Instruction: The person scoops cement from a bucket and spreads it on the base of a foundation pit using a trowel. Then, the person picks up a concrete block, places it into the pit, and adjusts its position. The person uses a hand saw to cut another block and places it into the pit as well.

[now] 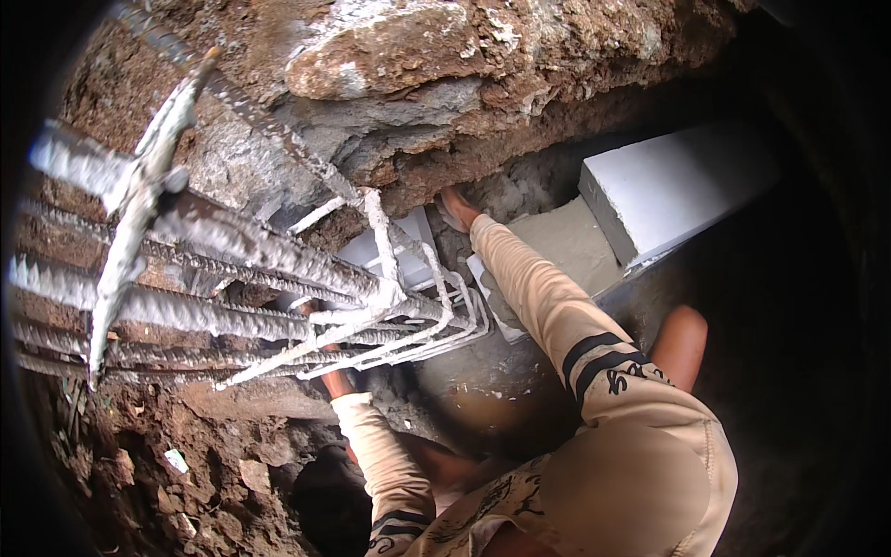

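Observation:
My right hand [456,210] reaches to the foot of the earth bank, close by the right end of a white block [414,232]. Its fingers are partly hidden, so its grip does not show. Behind the bars of a steel rebar cage [260,246], my left hand [330,367] is low down near the block's left side; the bars cover its fingers. The cage also hides much of the block. Beyond my right forearm lies a bed of grey mortar [566,241], with a second, larger white block [664,190] at its right end.
A rough rock and earth bank [399,56] overhangs the far side. The mortar-crusted cage juts in from the left, its bar ends pointing toward me. Loose soil and stones [204,464] cover the lower left. Deep shadow fills the right. My bent knee [680,345] shows beside my right sleeve.

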Available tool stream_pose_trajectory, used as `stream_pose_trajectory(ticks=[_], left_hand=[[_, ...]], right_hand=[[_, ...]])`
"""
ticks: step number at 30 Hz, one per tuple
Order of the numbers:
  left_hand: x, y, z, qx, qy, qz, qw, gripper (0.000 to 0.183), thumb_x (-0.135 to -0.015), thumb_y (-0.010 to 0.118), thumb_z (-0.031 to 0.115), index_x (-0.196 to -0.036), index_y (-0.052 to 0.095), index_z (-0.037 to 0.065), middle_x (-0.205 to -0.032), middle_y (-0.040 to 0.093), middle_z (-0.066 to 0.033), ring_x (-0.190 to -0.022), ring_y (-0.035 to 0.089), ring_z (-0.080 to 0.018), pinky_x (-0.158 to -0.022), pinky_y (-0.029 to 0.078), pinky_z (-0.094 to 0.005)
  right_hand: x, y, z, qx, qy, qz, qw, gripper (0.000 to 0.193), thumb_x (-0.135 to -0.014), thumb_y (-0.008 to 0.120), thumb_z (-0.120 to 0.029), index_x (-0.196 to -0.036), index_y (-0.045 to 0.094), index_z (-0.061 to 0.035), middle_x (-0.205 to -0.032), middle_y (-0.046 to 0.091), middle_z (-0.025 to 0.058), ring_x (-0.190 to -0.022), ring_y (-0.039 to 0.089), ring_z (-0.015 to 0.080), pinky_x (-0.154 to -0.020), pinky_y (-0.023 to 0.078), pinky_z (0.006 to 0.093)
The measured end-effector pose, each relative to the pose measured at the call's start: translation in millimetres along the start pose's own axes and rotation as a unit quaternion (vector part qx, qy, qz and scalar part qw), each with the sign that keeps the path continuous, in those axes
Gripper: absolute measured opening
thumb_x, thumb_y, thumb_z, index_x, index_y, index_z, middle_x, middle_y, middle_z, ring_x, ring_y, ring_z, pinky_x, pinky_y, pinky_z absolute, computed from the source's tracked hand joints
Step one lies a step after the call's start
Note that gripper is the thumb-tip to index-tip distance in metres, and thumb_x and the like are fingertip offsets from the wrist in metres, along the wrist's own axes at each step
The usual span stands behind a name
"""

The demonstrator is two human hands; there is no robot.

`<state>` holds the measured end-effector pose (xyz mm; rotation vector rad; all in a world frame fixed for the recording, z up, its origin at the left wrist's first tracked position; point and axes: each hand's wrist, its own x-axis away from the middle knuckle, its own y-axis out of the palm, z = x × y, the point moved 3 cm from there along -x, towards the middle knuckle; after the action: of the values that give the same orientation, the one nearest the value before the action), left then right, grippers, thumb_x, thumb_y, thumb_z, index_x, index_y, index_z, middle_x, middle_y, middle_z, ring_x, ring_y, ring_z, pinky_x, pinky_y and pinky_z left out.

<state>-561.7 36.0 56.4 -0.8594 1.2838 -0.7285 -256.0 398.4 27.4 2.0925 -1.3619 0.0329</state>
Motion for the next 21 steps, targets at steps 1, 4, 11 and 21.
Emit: stream_pose_trajectory(ticks=[1, 4, 11, 21], left_hand=[[-2, -2, -3, -0.001, -0.001, 0.002, 1.000, 0.050, -0.097, 0.061, 0.025, -0.143, 0.054, 0.005, -0.141, 0.057, -0.0226, -0.130, 0.054, -0.0385, -0.105, 0.042, -0.0481], [-11, -6, -11, -0.005, 0.001, 0.005, 1.000, 0.051, -0.097, 0.061, 0.025, -0.144, 0.054, 0.005, -0.142, 0.057, -0.0224, -0.130, 0.054, -0.0383, -0.106, 0.042, -0.0480], [-14, 5, 6, 0.010, 0.008, 0.008, 1.000, 0.052, -0.097, 0.061, 0.025, -0.145, 0.053, 0.005, -0.143, 0.057, -0.0222, -0.131, 0.053, -0.0379, -0.106, 0.042, -0.0480], [7, -5, -7, -0.010, 0.008, -0.010, 1.000, 0.053, -0.097, 0.062, 0.026, -0.146, 0.052, 0.006, -0.144, 0.056, -0.0218, -0.133, 0.053, -0.0374, -0.107, 0.041, -0.0478]], right_hand=[[8, 0, -1, 0.020, 0.017, -0.010, 1.000, 0.084, -0.101, 0.032, -0.069, -0.167, 0.010, -0.0209, -0.173, 0.015, 0.0023, -0.159, 0.014, 0.0281, -0.125, 0.014, 0.0471], [21, -1, -3, 0.085, 0.046, -0.001, 0.995, 0.083, -0.100, 0.035, -0.068, -0.166, 0.015, -0.0214, -0.172, 0.017, 0.0027, -0.158, 0.017, 0.0244, -0.123, 0.018, 0.0463], [4, -59, -22, 0.574, -0.040, 0.106, 0.811, 0.069, -0.089, 0.059, -0.058, -0.137, 0.062, -0.0082, -0.140, 0.060, 0.0227, -0.131, 0.057, 0.0394, -0.108, 0.046, 0.0442], [-1, -35, 2, 0.684, -0.058, 0.109, 0.719, 0.065, -0.080, 0.076, -0.044, -0.126, 0.067, 0.0008, -0.122, 0.071, 0.0239, -0.108, 0.071, 0.0391, -0.095, 0.056, 0.0453]])
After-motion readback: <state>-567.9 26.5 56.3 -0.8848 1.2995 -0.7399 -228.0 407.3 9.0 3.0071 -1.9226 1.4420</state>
